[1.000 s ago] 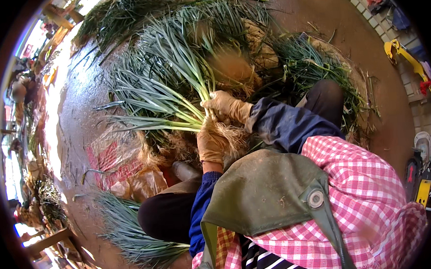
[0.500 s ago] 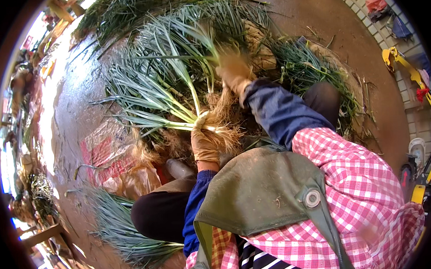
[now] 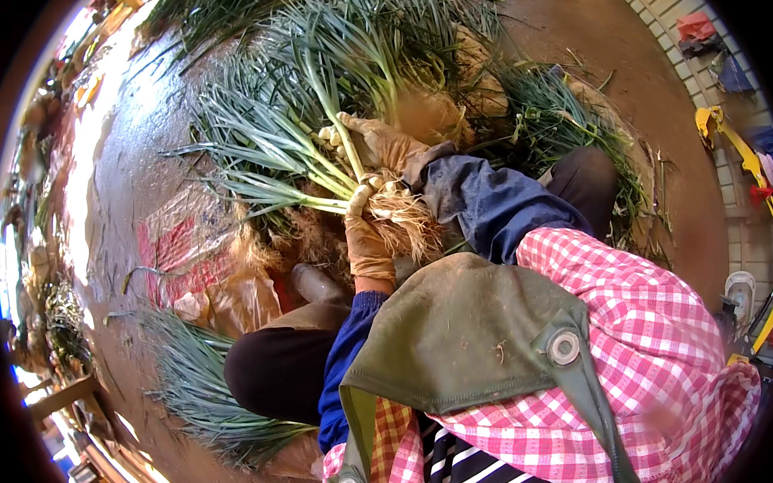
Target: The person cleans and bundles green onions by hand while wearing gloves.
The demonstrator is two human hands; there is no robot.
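My left hand (image 3: 369,242), in a tan glove, is closed round the lower ends of a small bunch of green onions (image 3: 320,171). The leaves fan out up and left, and a tangle of pale roots (image 3: 407,215) hangs to the right of the fist. My right hand (image 3: 383,148), gloved too, is just above it, its fingers and thumb curled round an upright stalk of that bunch. Part of its grip is hidden by the stalk. Behind both hands spreads a large heap of green onions (image 3: 345,38) with leaves pointing away.
More green onions lie in a bundle (image 3: 213,397) by my left knee and in a pile (image 3: 552,108) at the right. A crumpled red and clear plastic bag (image 3: 191,248) rests on the wet brown floor (image 3: 646,122). A green apron (image 3: 467,341) covers my lap.
My right hand has come left and down from the heap to the stalks at my left hand. The left hand has kept its hold and barely moved.
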